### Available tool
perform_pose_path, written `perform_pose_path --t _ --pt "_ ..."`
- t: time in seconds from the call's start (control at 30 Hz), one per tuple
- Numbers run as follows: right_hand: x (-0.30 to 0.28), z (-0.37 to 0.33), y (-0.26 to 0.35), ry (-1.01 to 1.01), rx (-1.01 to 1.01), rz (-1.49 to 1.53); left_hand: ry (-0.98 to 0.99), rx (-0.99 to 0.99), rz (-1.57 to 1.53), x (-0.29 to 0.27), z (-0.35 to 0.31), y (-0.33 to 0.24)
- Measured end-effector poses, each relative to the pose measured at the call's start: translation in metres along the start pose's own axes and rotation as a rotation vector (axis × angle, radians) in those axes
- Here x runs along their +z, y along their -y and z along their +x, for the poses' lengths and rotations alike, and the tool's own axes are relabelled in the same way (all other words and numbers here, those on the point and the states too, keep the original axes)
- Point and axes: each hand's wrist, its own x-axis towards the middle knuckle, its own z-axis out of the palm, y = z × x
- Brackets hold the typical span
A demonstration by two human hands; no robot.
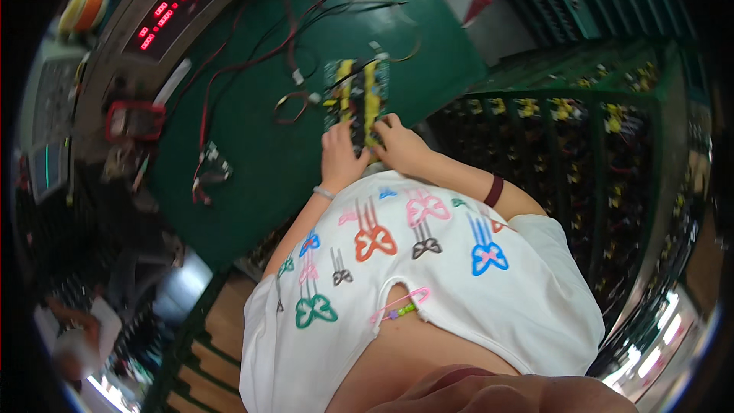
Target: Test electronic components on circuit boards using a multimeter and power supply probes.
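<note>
A circuit board [332, 75] with yellow parts and a dark strip down its middle is on the green table near its front edge. My left hand [342, 157] grips the board's near left part, fingers bent over it. From the other side my right hand [402, 148] holds the near right corner, fingertips curled onto the parts. The thumbs come close together at the near end, and the board's underside is hidden. Thin dark leads cross the board's far half. Just left of it lies a small loop of wire [289, 109] with white connectors.
Red and black cables [294, 19] trail over the green table [256, 134]. A metal instrument with a red digital display [170, 11] stands at the far left, with a red tray [135, 120] below it. Green racks of boards [566, 111] fill the right. Another person [76, 340] is at lower left.
</note>
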Motion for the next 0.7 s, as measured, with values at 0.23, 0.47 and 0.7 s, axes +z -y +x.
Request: perform_pose_path --t 0.23,0.47,0.7 --pt "-0.270 -0.127 0.052 -0.438 -0.329 0.228 0.017 0.107 0.405 0.006 0.021 -0.005" --pt "-0.439 -0.365 0.008 -1.524 0.507 -0.402 0.089 0.027 0.585 0.029 0.043 -0.026" --pt "-0.539 -0.513 -0.245 -0.965 1.556 -0.482 -0.013 -0.202 0.639 0.049 0.041 -0.012"
